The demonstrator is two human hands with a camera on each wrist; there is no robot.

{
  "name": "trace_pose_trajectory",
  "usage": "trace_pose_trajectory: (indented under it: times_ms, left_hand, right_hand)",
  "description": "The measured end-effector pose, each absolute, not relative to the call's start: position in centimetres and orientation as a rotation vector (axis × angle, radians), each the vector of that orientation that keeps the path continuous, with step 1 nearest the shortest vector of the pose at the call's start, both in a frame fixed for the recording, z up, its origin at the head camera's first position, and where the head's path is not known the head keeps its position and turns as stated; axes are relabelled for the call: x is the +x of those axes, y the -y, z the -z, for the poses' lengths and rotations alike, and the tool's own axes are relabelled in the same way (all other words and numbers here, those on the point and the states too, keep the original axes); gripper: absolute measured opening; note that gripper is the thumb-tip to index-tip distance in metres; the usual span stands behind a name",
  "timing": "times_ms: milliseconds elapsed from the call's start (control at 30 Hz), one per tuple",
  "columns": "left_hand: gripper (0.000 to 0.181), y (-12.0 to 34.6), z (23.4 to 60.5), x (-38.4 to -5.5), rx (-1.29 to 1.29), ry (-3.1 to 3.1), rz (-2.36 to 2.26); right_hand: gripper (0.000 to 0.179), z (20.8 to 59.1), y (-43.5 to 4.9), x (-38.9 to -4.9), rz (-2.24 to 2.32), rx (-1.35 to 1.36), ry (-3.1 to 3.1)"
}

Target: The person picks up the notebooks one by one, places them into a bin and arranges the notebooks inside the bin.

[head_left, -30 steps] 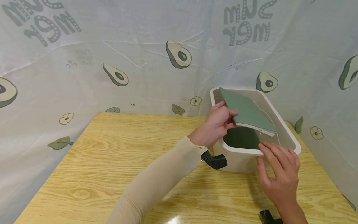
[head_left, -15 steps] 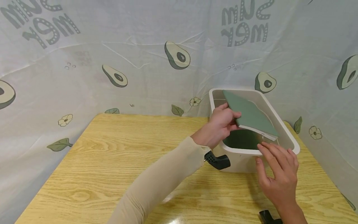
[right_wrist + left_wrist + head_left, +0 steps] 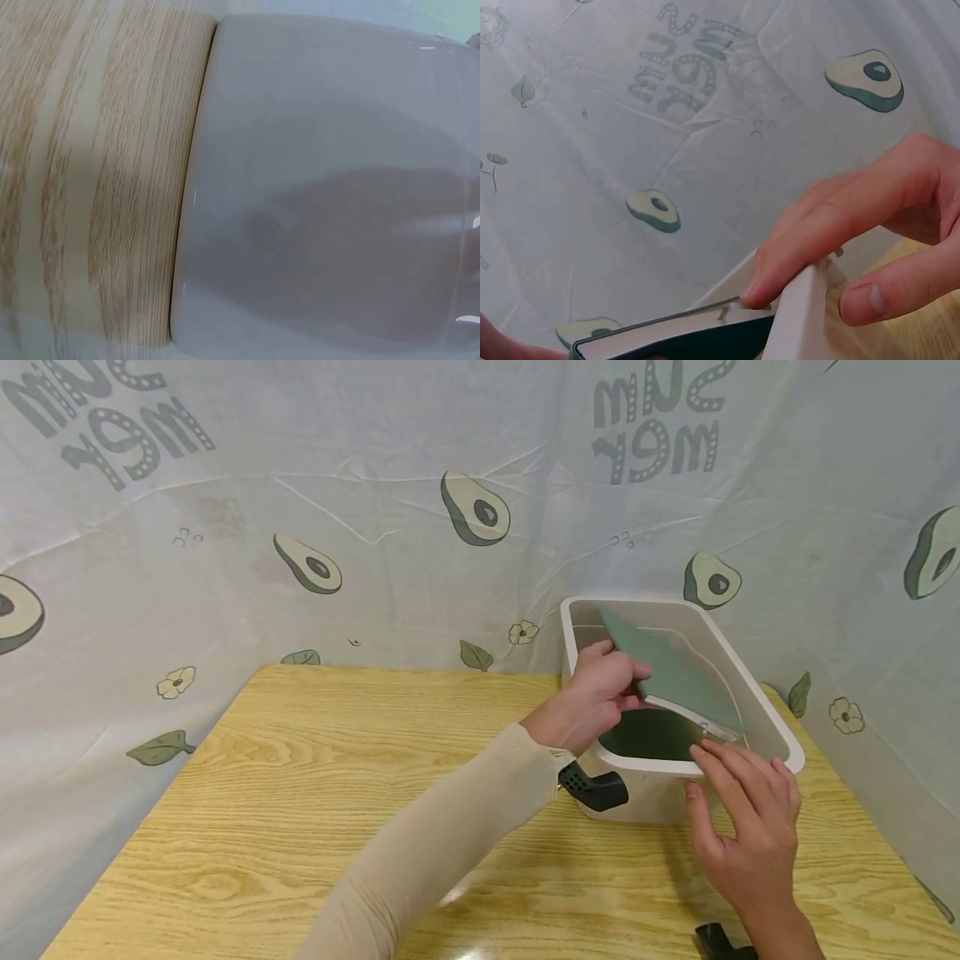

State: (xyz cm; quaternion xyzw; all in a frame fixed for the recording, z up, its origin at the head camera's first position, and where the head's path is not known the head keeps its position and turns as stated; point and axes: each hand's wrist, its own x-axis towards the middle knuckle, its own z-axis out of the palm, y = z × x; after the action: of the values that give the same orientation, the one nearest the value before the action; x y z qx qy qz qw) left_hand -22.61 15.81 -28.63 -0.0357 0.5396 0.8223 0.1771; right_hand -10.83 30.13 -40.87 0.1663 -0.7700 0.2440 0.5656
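Note:
My left hand [image 3: 588, 693] grips a green notebook [image 3: 678, 672] by its left edge, thumb on top of the cover. The notebook tilts down to the right inside the mouth of a white plastic bin [image 3: 652, 767]. In the left wrist view its white pages [image 3: 667, 334] show between green covers, close to the other hand's fingertips. My right hand [image 3: 750, 827] holds the bin's near rim, fingers over the edge and thumb on the outer side. Deeper in the bin lies a dark green flat surface [image 3: 648, 735]; what it belongs to is unclear.
The bin stands at the right back of a wood-grain table [image 3: 300, 810]. A curtain [image 3: 375, 485] printed with avocados hangs behind it. Black wrist mounts [image 3: 596, 787] sit on both wrists. In the right wrist view the bin's outer wall [image 3: 322, 150] fills most of the picture.
My left hand has moved slightly right and down, and the notebook has sunk a little further into the bin. The right hand has stayed at the rim.

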Motion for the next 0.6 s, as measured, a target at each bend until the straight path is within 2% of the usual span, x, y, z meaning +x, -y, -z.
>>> trace_pose_trajectory:
  times_ms: [233, 367, 433, 467, 600]
  left_hand:
    - [0.039, -16.28, 28.61, -22.50, -0.129, -1.590, -2.294]
    - [0.067, -16.36, 28.59, -22.29, -0.172, -1.645, -2.243]
    - [0.074, -16.37, 28.56, -22.22, -0.209, -1.674, -2.190]
    - [0.073, -16.35, 28.52, -22.22, -0.228, -1.679, -2.171]
    - [0.049, -16.21, 28.19, -22.56, -0.216, -1.616, -2.192]
  right_hand:
    - [0.042, 40.76, -30.12, -10.75, -0.577, 0.395, 1.808]
    - [0.043, 40.53, -29.90, -10.70, -0.578, 0.396, 1.800]
    - [0.043, 40.37, -29.71, -10.67, -0.583, 0.398, 1.790]
    - [0.043, 40.27, -29.61, -10.66, -0.585, 0.399, 1.786]
    - [0.044, 39.94, -29.26, -10.58, -0.589, 0.404, 1.771]
